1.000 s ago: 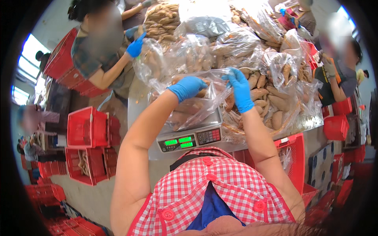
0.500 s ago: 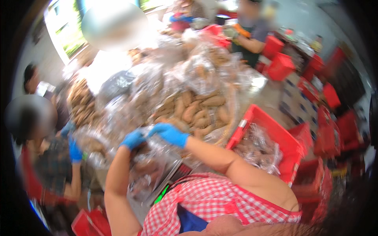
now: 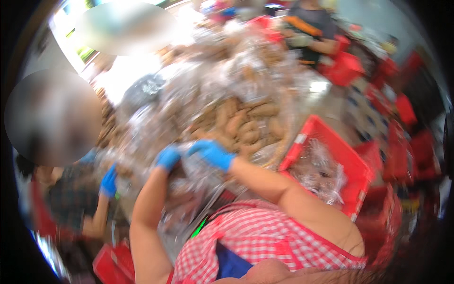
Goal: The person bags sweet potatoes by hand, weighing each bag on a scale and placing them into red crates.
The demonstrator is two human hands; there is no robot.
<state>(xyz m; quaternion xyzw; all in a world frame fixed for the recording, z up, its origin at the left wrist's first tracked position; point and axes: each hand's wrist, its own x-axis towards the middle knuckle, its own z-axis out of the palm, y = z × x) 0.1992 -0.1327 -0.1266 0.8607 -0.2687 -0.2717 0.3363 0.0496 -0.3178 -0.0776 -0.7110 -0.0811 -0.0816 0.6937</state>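
My left hand (image 3: 168, 158) and my right hand (image 3: 213, 154), both in blue gloves, are close together at the near side of the heaped table. A clear plastic bag (image 3: 193, 173) lies between and below them. The fingers of each hand look curled on its upper edge, though motion blurs them. Inside the bag, contents show only as brownish shapes. Just beyond my hands is a pile of brown, elongated, lumpy pieces (image 3: 243, 125) in a wide open plastic wrapping. Near my apron, a dark device with a green lit strip (image 3: 199, 227) is partly covered by the bag.
To my right stands a red crate (image 3: 347, 165) holding crumpled clear bags (image 3: 319, 175). More red crates (image 3: 343, 68) line the right side. At left, a co-worker's blue-gloved hand (image 3: 109, 182) is close to the table; another person (image 3: 309, 35) stands at the far right.
The view has shifted a little. My hands stay together at the bag, slightly farther from my apron. The co-worker at left leans nearer, and that gloved hand has moved right.
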